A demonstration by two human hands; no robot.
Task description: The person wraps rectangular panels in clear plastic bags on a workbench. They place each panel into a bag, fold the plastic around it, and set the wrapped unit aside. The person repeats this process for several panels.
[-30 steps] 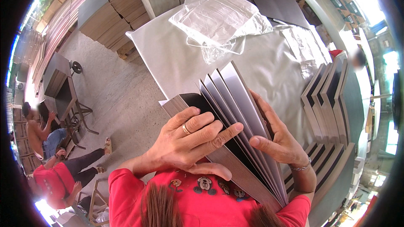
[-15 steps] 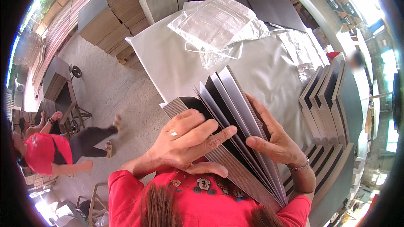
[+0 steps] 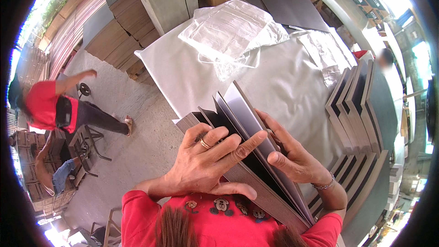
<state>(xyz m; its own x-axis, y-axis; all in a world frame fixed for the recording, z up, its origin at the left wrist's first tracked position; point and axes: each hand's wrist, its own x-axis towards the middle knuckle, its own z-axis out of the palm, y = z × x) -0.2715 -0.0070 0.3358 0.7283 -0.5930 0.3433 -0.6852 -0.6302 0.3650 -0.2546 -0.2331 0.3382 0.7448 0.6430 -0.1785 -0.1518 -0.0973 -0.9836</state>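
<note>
A thick stack of thin brown-edged boards (image 3: 270, 197) leans upright on a slant between my hands and against my chest, its sheets showing black and pale faces. My left hand (image 3: 206, 160) lies across the top edges, curled fingers on the sheets, index finger stretched toward the right part, thumb on the near side. My right hand (image 3: 295, 160) clasps the right side of the stack, thumb over the edge and fingers behind. Between the hands the sheets part in a narrow fan, with a pale sheet (image 3: 238, 103) standing up. The stack's lower end is partly hidden by my right arm.
A table with a grey cover (image 3: 292, 82) lies ahead, bearing crumpled clear plastic (image 3: 233, 29) and dark boards (image 3: 292, 9). Bent board stacks (image 3: 356, 110) stand at right. Board piles (image 3: 114, 36) rise at far left. Two other people are at left, one walking (image 3: 45, 103).
The fan of sheets between my hands has narrowed as more pale sheets close toward the right. My left index finger has shifted slightly right. At left, the walking person has moved and another person shows more.
</note>
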